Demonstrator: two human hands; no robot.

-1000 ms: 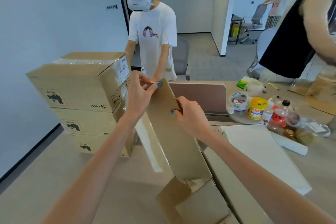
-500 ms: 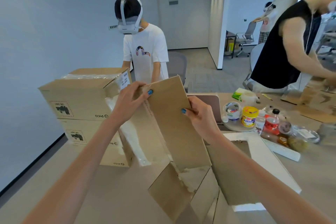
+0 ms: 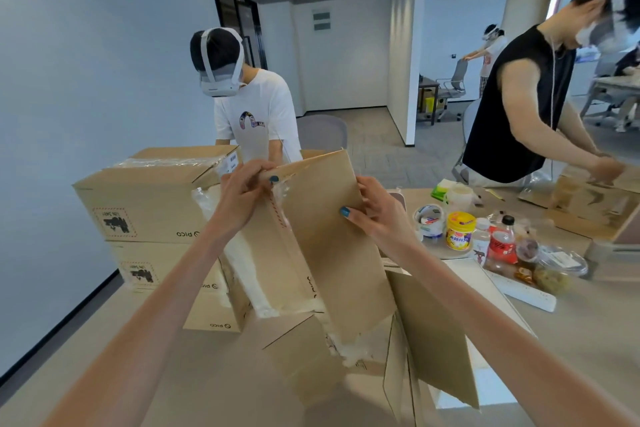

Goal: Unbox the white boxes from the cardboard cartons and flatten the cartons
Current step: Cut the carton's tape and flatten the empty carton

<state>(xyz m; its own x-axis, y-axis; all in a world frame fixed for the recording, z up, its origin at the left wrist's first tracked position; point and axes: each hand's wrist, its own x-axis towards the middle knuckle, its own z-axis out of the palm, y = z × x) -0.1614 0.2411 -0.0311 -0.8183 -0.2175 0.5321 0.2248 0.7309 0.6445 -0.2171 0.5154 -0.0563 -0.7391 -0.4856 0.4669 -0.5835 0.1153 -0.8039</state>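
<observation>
Fingers and thumb of the left hand (image 3: 242, 192) pinch the top left corner of the opened carton (image 3: 332, 253), with the blue-nailed thumb lying on the near face beside a red dashed tear line. The right hand (image 3: 377, 215) grips the same panel's right edge, thumb pressed flat on the front and the other fingers wrapped behind it. The carton is held upright above the table (image 3: 588, 340), straight ahead of the person. Its upper panel tilts slightly right, and its lower flaps (image 3: 304, 350) splay outward near the tabletop. A strip of crumpled clear tape (image 3: 242, 263) hangs down the carton's left side. A flat white box (image 3: 481, 284) lies on the table under the right forearm, partly covered by a brown flap; it is probably one of the unpacked boxes, though little of it shows. Just left of the held carton stands a stack of sealed cartons (image 3: 149, 204), three high, the top one taped shut. On the right sit a yellow-lidded jar (image 3: 460, 230), a red-labelled bottle (image 3: 502, 243) and a white power strip (image 3: 519, 291). Beyond the stack, a person in a white T-shirt (image 3: 256, 114) wears a headset, and a person in a black sleeveless top (image 3: 512, 114) bends over another carton.
</observation>
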